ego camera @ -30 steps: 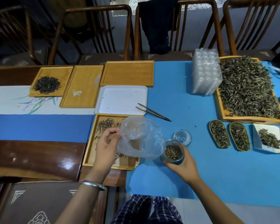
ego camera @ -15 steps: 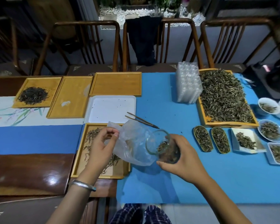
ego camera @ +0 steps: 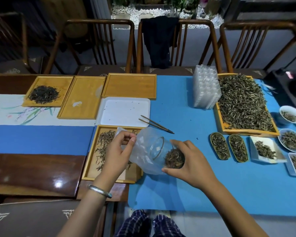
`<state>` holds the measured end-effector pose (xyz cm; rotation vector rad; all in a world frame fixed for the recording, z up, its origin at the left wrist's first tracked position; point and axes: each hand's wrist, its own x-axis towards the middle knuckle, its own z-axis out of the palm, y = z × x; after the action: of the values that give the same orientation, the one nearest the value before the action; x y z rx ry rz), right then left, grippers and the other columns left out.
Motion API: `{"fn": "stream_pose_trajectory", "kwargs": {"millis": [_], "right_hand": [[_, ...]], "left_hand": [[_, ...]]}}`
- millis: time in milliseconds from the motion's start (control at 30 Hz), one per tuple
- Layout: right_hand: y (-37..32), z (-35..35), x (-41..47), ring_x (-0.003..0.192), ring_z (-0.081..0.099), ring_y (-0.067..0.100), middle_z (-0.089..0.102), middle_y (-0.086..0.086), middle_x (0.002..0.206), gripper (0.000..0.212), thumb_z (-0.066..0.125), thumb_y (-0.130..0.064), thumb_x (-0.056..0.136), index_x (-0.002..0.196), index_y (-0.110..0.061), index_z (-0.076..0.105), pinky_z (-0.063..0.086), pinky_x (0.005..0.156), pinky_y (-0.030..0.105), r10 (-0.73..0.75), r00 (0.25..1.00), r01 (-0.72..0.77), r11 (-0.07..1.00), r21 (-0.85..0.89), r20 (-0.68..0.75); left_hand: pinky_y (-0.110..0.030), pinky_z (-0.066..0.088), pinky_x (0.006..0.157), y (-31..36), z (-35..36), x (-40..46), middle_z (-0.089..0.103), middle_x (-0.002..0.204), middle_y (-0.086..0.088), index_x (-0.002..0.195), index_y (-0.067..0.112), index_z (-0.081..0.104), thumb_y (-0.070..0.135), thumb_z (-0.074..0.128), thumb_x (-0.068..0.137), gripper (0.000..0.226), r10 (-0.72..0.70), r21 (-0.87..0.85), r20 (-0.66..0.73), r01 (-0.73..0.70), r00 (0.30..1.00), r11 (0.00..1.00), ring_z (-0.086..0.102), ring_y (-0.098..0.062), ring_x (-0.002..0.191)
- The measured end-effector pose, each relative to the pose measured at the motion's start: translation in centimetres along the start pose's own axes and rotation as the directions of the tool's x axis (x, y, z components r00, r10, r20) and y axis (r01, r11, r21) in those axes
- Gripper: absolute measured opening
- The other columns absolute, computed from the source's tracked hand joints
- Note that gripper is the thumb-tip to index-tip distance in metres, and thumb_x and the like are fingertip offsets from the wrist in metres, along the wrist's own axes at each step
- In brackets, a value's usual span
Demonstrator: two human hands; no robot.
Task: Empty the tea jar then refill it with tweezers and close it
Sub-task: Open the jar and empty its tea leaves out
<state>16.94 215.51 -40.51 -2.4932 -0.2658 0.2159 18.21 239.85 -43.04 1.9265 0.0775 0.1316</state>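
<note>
right hand (ego camera: 190, 159): fingers curled round the tea jar (ego camera: 167, 153), tipped sideways, mouth inside the plastic bag (ego camera: 143, 151) | left hand (ego camera: 117, 151): pinching bag's rim, over wooden tray (ego camera: 91, 168) | tweezers (ego camera: 155, 124): lying just behind, untouched

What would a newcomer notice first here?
The hands at centre: the right hand tips a glass jar of tea into a clear bag that the left hand pinches open. Next, the heaped tea tray at far right, and tweezers lying behind the bag.

Tweezers (ego camera: 156, 124) (beyond the bag (ego camera: 142, 151)) lie unobstructed.
</note>
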Motion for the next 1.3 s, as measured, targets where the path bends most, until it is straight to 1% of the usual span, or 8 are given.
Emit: {"fn": "stream_pose_trajectory", "kwargs": {"millis": [100,200,267,367,600,700,1033,1300], "right_hand": [[-0.4,-0.3,0.3,0.108,0.053,0.017,0.053,-0.007,0.111,0.096,0.068,-0.068,0.056,0.139,-0.032,0.036,0.045,0.091,0.035,-0.039,0.999,0.042,0.996,-0.076,0.032],[-0.8,-0.7,0.4,0.102,0.054,0.019,0.056,-0.007,0.108,0.085,0.073,-0.064,0.054,0.123,-0.031,0.037,0.043,0.081,0.031,-0.016,0.999,0.018,0.996,-0.085,0.032],[-0.9,-1.1,0.5,0.097,0.054,0.019,0.054,-0.008,0.104,0.077,0.073,-0.064,0.056,0.118,-0.032,0.039,0.041,0.078,0.030,-0.051,0.997,0.058,0.988,-0.143,0.053],[-1.1,-1.6,0.6,0.097,0.053,0.018,0.053,-0.008,0.104,0.077,0.074,-0.062,0.060,0.123,-0.032,0.043,0.039,0.082,0.029,-0.095,0.993,0.107,0.971,-0.212,0.069],[-1.9,-2.6,1.5,0.107,0.052,0.020,0.054,-0.004,0.116,0.083,0.071,-0.061,0.064,0.135,-0.031,0.041,0.039,0.093,0.031,-0.102,0.987,0.135,0.948,-0.287,0.128],[-2.2,-2.9,2.0,0.107,0.051,0.022,0.054,-0.002,0.116,0.082,0.070,-0.060,0.065,0.136,-0.031,0.040,0.038,0.093,0.032,-0.123,0.981,0.169,0.920,-0.353,0.150],[-3.0,-4.1,3.0,0.102,0.050,0.024,0.053,0.001,0.113,0.074,0.068,-0.056,0.068,0.131,-0.028,0.042,0.037,0.092,0.033,-0.160,0.961,0.258,0.811,-0.525,0.226],[-3.9,-4.2,3.3,0.096,0.050,0.024,0.053,0.002,0.108,0.072,0.070,-0.054,0.067,0.129,-0.027,0.044,0.040,0.087,0.034,-0.171,0.943,0.305,0.784,-0.540,0.285]], "left_hand": [[-0.024,0.051,0.080,0.0,-0.1,-0.1,0.068,0.093,0.018,0.093,0.037,0.064,0.013,0.061,0.098,0.025,0.006,-0.009,-0.005,-0.006,1.000,1.000,0.064,-0.008,0.092],[-0.027,0.052,0.082,-0.1,-0.2,-0.2,0.068,0.093,0.016,0.092,0.039,0.064,0.015,0.061,0.098,0.025,-0.013,-0.035,-0.009,0.012,1.000,0.999,0.065,-0.011,0.093],[-0.029,0.053,0.082,-0.1,-0.2,-0.1,0.069,0.093,0.014,0.092,0.037,0.064,0.015,0.061,0.098,0.023,-0.018,-0.038,-0.010,0.018,1.000,0.999,0.065,-0.012,0.093],[-0.031,0.053,0.083,0.1,-0.1,-0.1,0.069,0.094,0.013,0.094,0.031,0.065,0.014,0.061,0.098,0.018,-0.022,-0.053,-0.012,0.021,1.000,0.998,0.065,-0.013,0.093],[-0.025,0.054,0.082,0.7,0.3,0.0,0.069,0.093,0.013,0.094,0.028,0.066,0.014,0.061,0.097,0.015,-0.052,-0.094,-0.013,0.051,0.999,0.994,0.065,-0.010,0.092],[-0.019,0.052,0.079,1.0,0.4,0.1,0.069,0.093,0.013,0.093,0.028,0.066,0.012,0.061,0.097,0.017,-0.058,-0.117,-0.021,0.055,0.998,0.992,0.064,-0.006,0.090],[-0.016,0.053,0.078,1.1,0.7,0.1,0.069,0.092,0.018,0.093,0.030,0.065,0.007,0.061,0.097,0.024,-0.072,-0.120,-0.018,0.069,0.997,0.990,0.064,-0.003,0.088],[-0.030,0.054,0.082,0.7,1.0,-0.1,0.072,0.099,0.008,0.096,0.037,0.067,0.008,0.060,0.097,0.030,-0.085,-0.082,-0.022,0.083,0.996,0.993,0.066,-0.016,0.096]]}}
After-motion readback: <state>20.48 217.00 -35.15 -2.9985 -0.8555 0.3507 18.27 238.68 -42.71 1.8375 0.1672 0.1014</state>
